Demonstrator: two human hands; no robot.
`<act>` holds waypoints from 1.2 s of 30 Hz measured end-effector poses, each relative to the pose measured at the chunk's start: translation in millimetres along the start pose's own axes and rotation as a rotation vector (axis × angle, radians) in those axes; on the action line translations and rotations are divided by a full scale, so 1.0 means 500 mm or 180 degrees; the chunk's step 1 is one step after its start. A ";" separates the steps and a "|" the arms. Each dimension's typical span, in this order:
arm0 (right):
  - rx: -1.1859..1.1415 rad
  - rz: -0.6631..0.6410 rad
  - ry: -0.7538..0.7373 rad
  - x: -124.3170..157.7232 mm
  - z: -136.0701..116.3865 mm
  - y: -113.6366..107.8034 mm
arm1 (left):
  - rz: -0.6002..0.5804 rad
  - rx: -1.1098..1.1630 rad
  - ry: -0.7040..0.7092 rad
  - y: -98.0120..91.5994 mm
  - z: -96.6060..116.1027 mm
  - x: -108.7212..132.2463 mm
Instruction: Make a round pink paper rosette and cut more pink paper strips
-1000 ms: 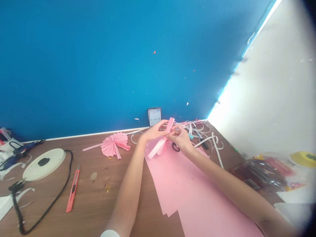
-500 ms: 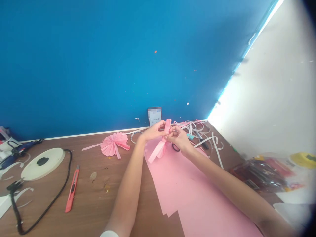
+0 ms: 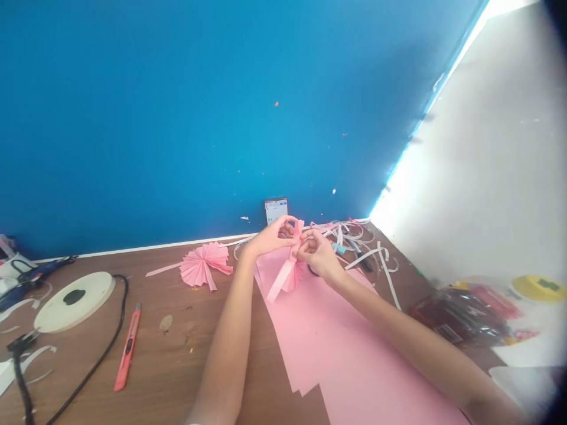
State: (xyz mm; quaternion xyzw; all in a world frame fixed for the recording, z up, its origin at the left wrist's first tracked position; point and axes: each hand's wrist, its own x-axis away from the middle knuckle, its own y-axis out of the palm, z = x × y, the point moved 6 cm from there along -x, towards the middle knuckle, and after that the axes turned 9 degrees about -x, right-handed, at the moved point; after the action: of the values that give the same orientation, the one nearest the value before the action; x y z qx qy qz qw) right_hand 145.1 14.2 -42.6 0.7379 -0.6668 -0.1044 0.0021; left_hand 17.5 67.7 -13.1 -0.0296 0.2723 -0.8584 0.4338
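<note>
Pinches with left hand (image 3: 272,237) and right hand (image 3: 322,257) a pink, finely pleated paper fan (image 3: 295,279) with flat, paler strip (image 3: 280,281).

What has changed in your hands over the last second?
The pink pleated piece swung slightly: its top tipped left, standing more upright, and its lower end came a little nearer you. Nothing was taken up or let go: left hand and right hand both still pinch it. The other pink fan and red cutter stayed put.
</note>
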 end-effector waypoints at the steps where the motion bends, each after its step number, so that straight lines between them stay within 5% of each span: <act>1: 0.0043 0.0024 -0.0058 0.002 -0.002 0.000 | -0.0057 -0.0026 -0.0020 0.000 0.002 0.001; 15: 0.0216 0.0009 -0.0220 0.005 -0.013 0.000 | -0.0292 0.0191 -0.0080 0.012 0.010 0.007; 36: 0.0364 -0.0412 -0.0484 -0.006 -0.033 0.001 | 0.0168 -0.0015 0.0244 0.001 0.034 -0.004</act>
State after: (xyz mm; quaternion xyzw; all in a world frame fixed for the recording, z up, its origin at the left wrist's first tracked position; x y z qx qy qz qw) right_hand 147.2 14.7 -26.0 0.7683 -0.6208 -0.1217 -0.0973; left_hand 23.8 61.5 1.5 0.0095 0.2915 -0.8465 0.4455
